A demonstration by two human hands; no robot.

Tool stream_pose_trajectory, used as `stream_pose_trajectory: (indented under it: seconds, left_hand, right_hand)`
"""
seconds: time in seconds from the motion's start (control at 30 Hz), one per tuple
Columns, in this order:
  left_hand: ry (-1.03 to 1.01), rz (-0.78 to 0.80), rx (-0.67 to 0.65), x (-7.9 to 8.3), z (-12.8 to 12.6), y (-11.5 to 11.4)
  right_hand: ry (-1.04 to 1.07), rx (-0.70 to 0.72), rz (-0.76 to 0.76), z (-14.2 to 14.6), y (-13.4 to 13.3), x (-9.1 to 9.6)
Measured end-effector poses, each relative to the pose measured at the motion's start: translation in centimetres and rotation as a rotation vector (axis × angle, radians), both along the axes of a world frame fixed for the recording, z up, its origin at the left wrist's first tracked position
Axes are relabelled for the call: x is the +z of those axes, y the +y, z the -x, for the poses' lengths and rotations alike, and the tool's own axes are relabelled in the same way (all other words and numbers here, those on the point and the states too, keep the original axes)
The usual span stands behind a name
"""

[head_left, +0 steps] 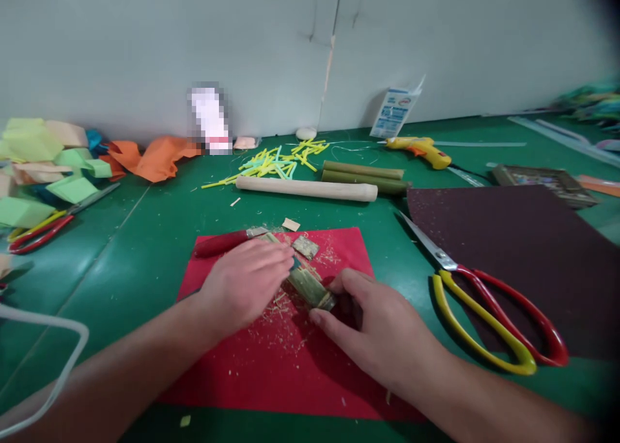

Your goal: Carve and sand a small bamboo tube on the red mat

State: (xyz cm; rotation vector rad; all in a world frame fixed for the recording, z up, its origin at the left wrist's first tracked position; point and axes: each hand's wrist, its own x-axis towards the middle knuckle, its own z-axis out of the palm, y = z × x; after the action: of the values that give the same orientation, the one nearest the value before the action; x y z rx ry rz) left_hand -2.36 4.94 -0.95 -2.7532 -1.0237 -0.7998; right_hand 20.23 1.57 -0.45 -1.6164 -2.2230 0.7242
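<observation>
A short split piece of green bamboo (pixel 310 287) lies on a red mat (pixel 271 365) strewn with shavings. My left hand (pixel 245 281) rests over its far end, fingers curled round it. My right hand (pixel 375 330) pinches its near end between thumb and fingers. A red-handled knife (pixel 225 241) lies on the mat just behind my left hand. A small flat bamboo chip (pixel 305 246) sits beside the knife's blade.
Red-and-yellow scissors (pixel 489 314) lie to the right on a dark sheet (pixel 533 249). Behind the mat are a wooden rod (pixel 306 188), two bamboo sticks (pixel 363 177), cut straws (pixel 276 162) and a yellow glue gun (pixel 421 149). Coloured foam blocks (pixel 43 165) and another pair of scissors (pixel 43 226) sit left.
</observation>
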Motion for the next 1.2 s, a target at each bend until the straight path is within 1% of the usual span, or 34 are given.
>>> stream_pose_trajectory:
  seconds: [0.13, 0.17, 0.27, 0.3, 0.43, 0.47, 0.57, 0.6, 0.63, 0.73, 0.77, 0.8, 0.87, 0.9, 0.93, 1.03, 1.07, 1.1, 1.13, 1.2]
  left_hand:
    - [-0.050, -0.027, 0.106, 0.1, 0.2, 0.1]
    - [-0.047, -0.029, 0.101, 0.2, 0.2, 0.0]
    - [-0.013, -0.003, 0.005, 0.1, 0.0, -0.5]
    - [-0.012, 0.006, -0.008, 0.1, 0.0, -0.5]
    - [-0.056, -0.013, 0.095, -0.1, -0.1, -0.6]
    - [-0.048, -0.014, 0.088, -0.1, -0.2, -0.7]
    - [0.003, 0.031, -0.023, -0.1, -0.5, -0.9]
    - [0.005, 0.044, -0.037, 0.0, -0.5, -0.9]
    - [-0.007, 0.044, -0.023, 0.0, -0.4, -0.9]
    - [-0.050, -0.012, 0.087, 0.1, -0.2, -1.0]
    - [-0.035, -0.023, 0.089, 0.1, -0.3, -1.1]
    - [-0.004, -0.022, 0.054, 0.0, -0.4, -1.3]
    - [0.072, 0.020, -0.072, 0.0, -0.6, -1.5]
    - [0.073, 0.021, -0.099, 0.0, -0.7, -1.5]
    - [0.070, 0.019, -0.096, 0.0, -0.6, -1.3]
    - [-0.016, -0.060, 0.091, 0.1, -0.4, -0.9]
    - [-0.028, -0.071, 0.099, 0.1, -0.5, -0.9]
    - [-0.025, -0.072, 0.052, 0.1, -0.6, -1.1]
    - [0.008, -0.035, -0.015, 0.1, -0.7, -1.3]
    - [0.037, 0.012, -0.082, 0.1, -0.7, -1.6]
  right_hand:
    - [0.002, -0.014, -0.007, -0.1, -0.1, 0.0]
    - [0.004, -0.010, -0.014, -0.1, -0.1, 0.0]
    - [0.004, 0.004, -0.031, 0.0, -0.2, 0.0]
    - [0.001, 0.004, -0.032, 0.0, -0.2, 0.0]
    - [0.004, 0.004, -0.033, 0.0, -0.1, 0.2]
    - [0.008, 0.011, -0.040, 0.0, -0.1, 0.2]
    - [0.010, 0.038, -0.053, -0.1, -0.1, 0.2]
    - [0.005, 0.041, -0.047, -0.2, -0.1, 0.2]
    - [0.000, 0.040, -0.039, -0.2, -0.1, 0.2]
    - [-0.009, 0.031, -0.024, -0.2, -0.1, 0.1]
    - [-0.008, 0.036, -0.023, -0.2, -0.1, 0.1]
    - [-0.005, 0.044, -0.025, -0.2, -0.1, 0.1]
    - [0.000, 0.057, -0.031, -0.1, 0.0, 0.1]
    - [0.000, 0.058, -0.033, -0.1, 0.0, 0.1]
    - [-0.001, 0.051, -0.033, -0.1, 0.1, 0.1]
    - [-0.002, 0.037, -0.032, -0.1, 0.1, 0.1]
    - [-0.001, 0.041, -0.033, -0.1, 0.1, 0.1]
    - [-0.001, 0.050, -0.035, -0.1, 0.1, 0.1]
    - [-0.001, 0.059, -0.043, -0.1, 0.0, 0.1]
    - [0.000, 0.075, -0.038, -0.2, -0.1, 0.1]
